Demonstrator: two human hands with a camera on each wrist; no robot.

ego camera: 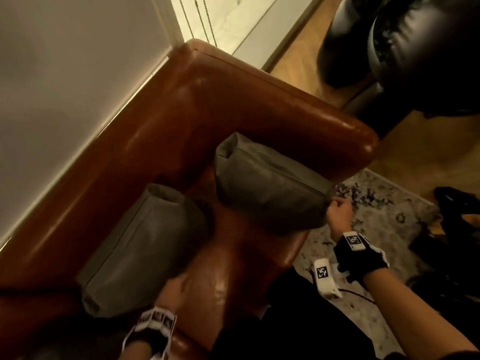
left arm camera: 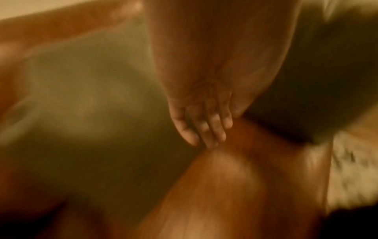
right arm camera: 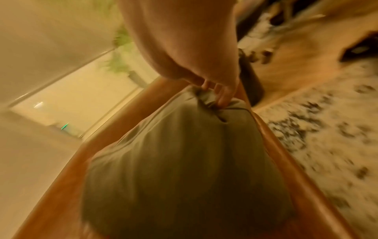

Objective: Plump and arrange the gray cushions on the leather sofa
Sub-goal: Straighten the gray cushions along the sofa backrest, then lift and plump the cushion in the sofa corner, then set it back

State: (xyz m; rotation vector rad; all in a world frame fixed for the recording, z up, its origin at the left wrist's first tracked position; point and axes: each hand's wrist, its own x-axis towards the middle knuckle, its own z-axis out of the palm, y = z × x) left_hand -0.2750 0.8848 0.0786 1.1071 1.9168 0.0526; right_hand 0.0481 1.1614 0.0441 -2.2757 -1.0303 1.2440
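Note:
Two gray cushions sit on the brown leather sofa point(ego camera: 166, 131). One cushion point(ego camera: 267, 185) stands against the sofa's armrest; my right hand point(ego camera: 337, 210) grips its near top corner, fabric bunched in the fingers point(right arm camera: 223, 95). The right wrist view looks down that cushion point(right arm camera: 184, 161) between the armrest and the seat. The other cushion point(ego camera: 140, 250) leans on the backrest to the left. My left hand point(ego camera: 176, 284) hovers just beside its front face, fingers straight and together point(left arm camera: 204, 129), over the seat between both cushions point(left arm camera: 81, 105). That view is blurred.
A patterned rug point(ego camera: 376, 222) lies right of the sofa on a wooden floor point(ego camera: 306, 61). A dark round pot point(ego camera: 415, 48) stands at the back right. Dark items point(ego camera: 457, 211) lie on the floor at the right edge. A wall point(ego camera: 65, 74) runs behind the sofa.

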